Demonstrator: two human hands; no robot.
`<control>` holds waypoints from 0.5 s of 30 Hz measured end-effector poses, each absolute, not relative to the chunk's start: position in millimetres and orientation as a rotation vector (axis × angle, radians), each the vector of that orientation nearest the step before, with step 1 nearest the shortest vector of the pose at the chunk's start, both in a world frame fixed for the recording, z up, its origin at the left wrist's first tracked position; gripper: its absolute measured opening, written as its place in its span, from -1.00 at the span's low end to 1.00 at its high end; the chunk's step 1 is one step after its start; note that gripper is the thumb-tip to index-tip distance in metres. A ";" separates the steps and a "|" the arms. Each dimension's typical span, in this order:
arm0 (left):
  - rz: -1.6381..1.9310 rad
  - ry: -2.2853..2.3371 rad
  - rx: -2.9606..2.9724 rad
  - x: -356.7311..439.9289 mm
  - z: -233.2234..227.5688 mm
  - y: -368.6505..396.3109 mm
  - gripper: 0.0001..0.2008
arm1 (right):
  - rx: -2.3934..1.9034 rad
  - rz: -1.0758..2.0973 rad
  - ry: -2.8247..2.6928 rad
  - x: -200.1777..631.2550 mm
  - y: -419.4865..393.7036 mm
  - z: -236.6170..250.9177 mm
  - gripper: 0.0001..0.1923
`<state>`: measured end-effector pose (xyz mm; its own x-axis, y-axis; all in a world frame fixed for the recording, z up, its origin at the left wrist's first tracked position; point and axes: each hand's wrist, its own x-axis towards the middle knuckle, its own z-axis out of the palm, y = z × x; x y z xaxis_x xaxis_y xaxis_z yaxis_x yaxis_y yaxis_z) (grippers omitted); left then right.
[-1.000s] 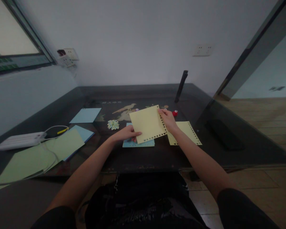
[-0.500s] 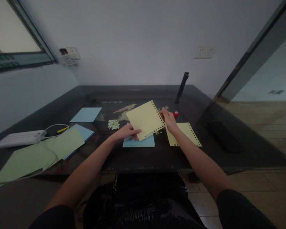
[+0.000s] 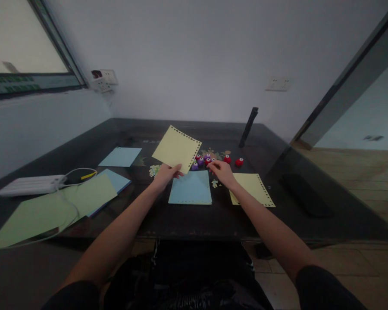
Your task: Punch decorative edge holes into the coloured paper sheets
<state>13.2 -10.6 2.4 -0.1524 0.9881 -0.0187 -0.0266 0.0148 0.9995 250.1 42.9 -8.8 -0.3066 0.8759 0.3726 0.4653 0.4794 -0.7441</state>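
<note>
My left hand (image 3: 168, 175) pinches a sheet of yellow paper (image 3: 177, 148) by its lower edge, holding it tilted above the table. Two edges of this sheet carry rows of small punched holes. My right hand (image 3: 222, 173) is closed, fingertips drawn together, beside several small red and purple craft punches (image 3: 200, 162); whether anything is between the fingers cannot be made out. Below the hands lies a stack of light blue paper (image 3: 190, 188). Another punched yellow sheet (image 3: 251, 189) lies under my right wrist. Tiny paper cut-outs (image 3: 215, 184) lie near the blue stack.
A pile of pale cut-outs (image 3: 154, 170) lies behind my left hand. At left are a blue sheet (image 3: 121, 156), green paper (image 3: 58, 206) and a white power strip (image 3: 32, 185) with a cable. A black stick (image 3: 248, 127) stands at the back right; a dark flat object (image 3: 305, 194) lies right.
The yellow sheet has moved left and up and turned, now in my left hand alone. My right hand has let go of it and moved slightly down and left, uncovering the punches.
</note>
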 end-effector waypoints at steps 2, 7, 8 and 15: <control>1.363 1.327 1.085 10.4 3.0 -8.9 -0.87 | -1.174 0.543 -2.064 240.5 42.8 -6.6 -0.80; 1.379 1.345 1.079 10.8 3.5 -8.5 -0.89 | -1.397 0.348 -2.278 213.5 46.7 3.8 -0.77; 1.375 1.343 1.081 11.5 3.4 -8.8 -0.89 | -1.455 0.308 -2.284 208.4 47.1 5.9 -0.76; 1.356 1.321 1.099 13.5 4.9 -10.8 -0.90 | -1.653 0.188 -2.316 182.8 47.4 9.5 -0.57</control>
<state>13.5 -10.8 4.9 -0.1814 0.9834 -0.0004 -0.0264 -0.0044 0.9996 182.8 47.4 9.5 -0.3005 0.9407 0.1572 0.9031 0.3336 -0.2703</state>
